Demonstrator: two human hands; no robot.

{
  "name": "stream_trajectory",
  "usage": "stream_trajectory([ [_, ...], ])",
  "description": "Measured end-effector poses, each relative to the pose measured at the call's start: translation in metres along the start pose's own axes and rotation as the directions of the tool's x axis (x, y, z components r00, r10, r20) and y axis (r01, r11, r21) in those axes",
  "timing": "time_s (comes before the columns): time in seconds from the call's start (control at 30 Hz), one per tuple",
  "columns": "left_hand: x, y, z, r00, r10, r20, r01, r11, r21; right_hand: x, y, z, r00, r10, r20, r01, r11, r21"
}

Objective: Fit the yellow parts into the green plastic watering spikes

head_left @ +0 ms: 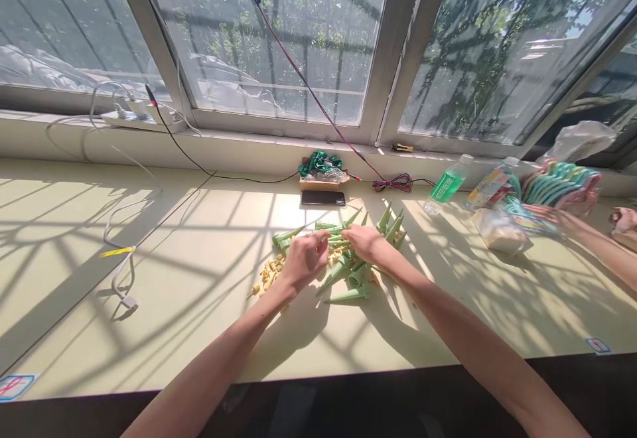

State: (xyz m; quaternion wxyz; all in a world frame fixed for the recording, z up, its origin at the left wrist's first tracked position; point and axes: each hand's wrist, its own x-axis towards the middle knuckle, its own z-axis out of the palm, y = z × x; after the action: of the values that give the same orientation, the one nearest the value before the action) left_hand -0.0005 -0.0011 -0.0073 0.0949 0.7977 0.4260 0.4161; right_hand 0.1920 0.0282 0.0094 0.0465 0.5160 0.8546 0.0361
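Note:
Both of my hands meet over a heap of green cone-shaped plastic pieces [348, 272] in the middle of the pale table [199, 305]. My left hand [304, 260] is curled, its fingers pinched round one green cone [334, 244] that lies across between the two hands. My right hand [365, 242] is closed on the other end of that cone. Small yellow pieces [266, 280] lie scattered just left of my left hand.
A black phone [323, 198] and a small box with green material [320, 171] sit behind the heap. A green-labelled bottle [448, 184] lies at the right. Another person's hands [624, 222] work beside colourful items [562, 186]. White cables [119, 252] and a power strip [134, 116] are at the left.

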Motion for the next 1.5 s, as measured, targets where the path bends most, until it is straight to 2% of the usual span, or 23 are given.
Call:
stream_trajectory([
  [0.13,0.0,0.0,0.001,1.0,0.021,0.013,-0.021,1.0,-0.01,0.0,-0.003,-0.005,0.998,0.013,0.058,-0.012,1.0,-0.02],
  [0.37,-0.001,0.0,0.001,1.0,0.025,0.017,-0.024,1.0,-0.018,-0.001,-0.004,-0.005,0.998,0.011,0.068,-0.01,1.0,-0.016],
  [0.43,-0.001,0.001,0.001,1.0,0.003,0.011,-0.003,0.999,-0.043,-0.002,-0.003,-0.004,1.0,0.002,0.023,-0.001,1.0,-0.01],
  [0.57,0.001,0.007,-0.002,0.992,-0.129,-0.016,0.124,0.977,-0.175,-0.01,-0.005,-0.008,0.986,0.009,-0.168,-0.004,1.0,0.03],
  [0.63,0.002,0.011,-0.005,0.981,-0.192,0.004,0.186,0.945,-0.268,-0.016,-0.009,-0.013,0.961,0.024,-0.275,0.003,0.995,0.1],
  [0.7,0.004,0.014,-0.009,0.977,-0.209,0.034,0.209,0.922,-0.325,-0.021,-0.013,-0.019,0.913,0.059,-0.403,0.038,0.973,0.229],
  [0.8,0.005,0.016,-0.012,0.979,-0.189,0.075,0.203,0.919,-0.338,-0.025,-0.02,-0.02,0.833,0.128,-0.538,0.161,0.875,0.456],
  [0.93,0.003,0.018,-0.011,0.978,-0.14,0.155,0.182,0.935,-0.304,-0.028,-0.027,-0.006,0.737,0.177,-0.652,0.275,0.803,0.529],
  [1.07,0.001,0.019,-0.01,0.969,-0.094,0.228,0.159,0.946,-0.283,-0.03,-0.032,0.011,0.704,0.214,-0.678,0.297,0.778,0.554],
  [1.23,-0.003,0.021,-0.01,0.965,-0.051,0.256,0.136,0.936,-0.325,-0.038,-0.034,0.018,0.608,0.223,-0.762,0.368,0.771,0.52],
  [1.3,-0.003,0.023,-0.01,0.968,-0.028,0.249,0.121,0.922,-0.367,-0.044,-0.033,0.017,0.585,0.238,-0.776,0.37,0.773,0.516],
  [1.4,-0.002,0.026,-0.012,0.97,-0.031,0.24,0.142,0.875,-0.462,-0.051,-0.031,0.014,0.57,0.277,-0.773,0.362,0.76,0.539],
  [1.5,0.0,0.026,-0.012,0.97,-0.078,0.23,0.195,0.814,-0.546,-0.053,-0.033,0.012,0.589,0.271,-0.761,0.357,0.758,0.546],
])
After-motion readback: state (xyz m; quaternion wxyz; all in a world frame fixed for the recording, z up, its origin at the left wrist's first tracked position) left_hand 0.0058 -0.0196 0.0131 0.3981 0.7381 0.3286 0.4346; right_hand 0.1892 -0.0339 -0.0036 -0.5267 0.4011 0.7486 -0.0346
